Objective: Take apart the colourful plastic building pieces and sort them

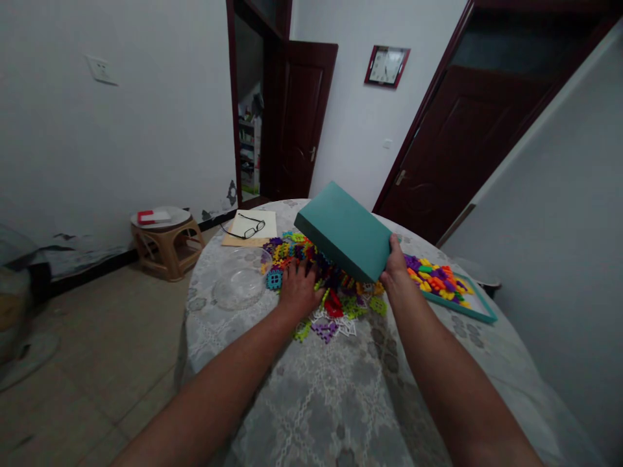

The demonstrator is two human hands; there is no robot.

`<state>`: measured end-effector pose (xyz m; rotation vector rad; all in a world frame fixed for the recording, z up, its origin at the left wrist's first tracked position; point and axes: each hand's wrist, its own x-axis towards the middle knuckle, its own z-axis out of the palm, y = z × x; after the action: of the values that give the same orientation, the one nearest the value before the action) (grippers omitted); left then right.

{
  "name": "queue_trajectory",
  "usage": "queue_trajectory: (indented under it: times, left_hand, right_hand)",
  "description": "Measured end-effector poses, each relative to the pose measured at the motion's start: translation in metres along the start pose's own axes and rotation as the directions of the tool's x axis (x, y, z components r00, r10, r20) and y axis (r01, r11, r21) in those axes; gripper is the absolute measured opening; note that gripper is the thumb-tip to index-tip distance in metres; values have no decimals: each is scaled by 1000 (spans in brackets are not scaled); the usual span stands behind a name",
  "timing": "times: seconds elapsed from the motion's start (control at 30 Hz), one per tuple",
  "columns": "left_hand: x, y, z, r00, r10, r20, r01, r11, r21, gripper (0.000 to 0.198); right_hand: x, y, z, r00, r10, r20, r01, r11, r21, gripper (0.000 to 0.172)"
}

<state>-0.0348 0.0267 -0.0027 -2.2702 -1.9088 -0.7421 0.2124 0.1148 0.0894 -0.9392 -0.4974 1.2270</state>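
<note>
A teal box (346,230) is held tilted above the table, its flat face turned up and its inside hidden from me. My right hand (395,263) grips it by the near right corner. Under and in front of the box lies a heap of colourful plastic building pieces (335,305), in purple, green, red, orange, yellow, blue and white. My left hand (299,288) rests on the left part of this heap with its fingers spread. A square blue piece (274,279) lies just left of those fingers.
A shallow teal-edged tray (479,305) with more coloured pieces (438,279) sits to the right. Clear plastic containers (238,288) stand at the left. Behind them, black-framed glasses (250,230) lie on paper (238,227). A patterned cloth (316,402) covers the round table.
</note>
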Motion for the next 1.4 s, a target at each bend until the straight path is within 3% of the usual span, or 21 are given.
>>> queue_trajectory:
  times: [0.1,0.27,0.57,0.7,0.8,0.87,0.93,1.0,1.07,1.13,1.23,1.27,1.33,1.4]
  left_hand:
    - [18,-1,1,1000,-29,6,29,1000,-12,75]
    - [36,-9,2,1000,-23,-5,23,999,-36,69]
    - [-13,-18,-12,994,102,-29,-105,990,-90,50]
    - [-21,-19,-21,985,148,-93,-165,963,-213,45]
    - [-20,-16,-32,985,73,-158,-132,907,-401,39]
    - [-20,-14,-44,987,-44,-157,-58,805,-590,37]
    - [-19,-13,-59,979,-182,-92,39,611,-791,38]
    - [-21,-12,-77,960,-278,27,120,325,-938,45]
    - [-23,-12,-95,942,-295,163,174,10,-985,55]
    - [-28,-10,-111,930,-239,281,228,-225,-947,62]
    - [-37,-9,-127,918,-88,387,332,-364,-870,68]
    - [-41,-9,-129,908,-23,418,380,-375,-846,69]
    - [-50,-11,-129,865,86,495,489,-373,-789,71]
    - [-60,-16,-124,799,113,590,586,-364,-724,69]
  right_hand:
    - [2,3,0,999,-40,34,39,999,22,48]
    - [-6,1,5,997,-69,-40,70,997,19,47]
    - [-37,-18,-8,996,-91,1,91,996,4,50]
    - [-50,-26,-8,995,-99,-10,99,995,11,51]
    - [-60,-35,-8,993,-117,15,116,992,42,51]
    - [-67,-44,-10,988,-152,27,150,987,60,51]
    - [-74,-55,-16,977,-213,29,211,976,59,50]
    - [-83,-68,-26,958,-286,34,285,958,42,50]
    - [-94,-79,-41,931,-363,44,363,932,10,51]
    - [-109,-87,-58,893,-447,57,449,892,-45,55]
    - [-138,-90,-88,781,-610,133,625,759,-184,67]
    - [-150,-90,-98,712,-674,193,701,674,-233,75]
    - [-176,-87,-118,521,-776,355,850,434,-298,92]
    - [-206,-84,-135,343,-774,532,930,200,-308,106]
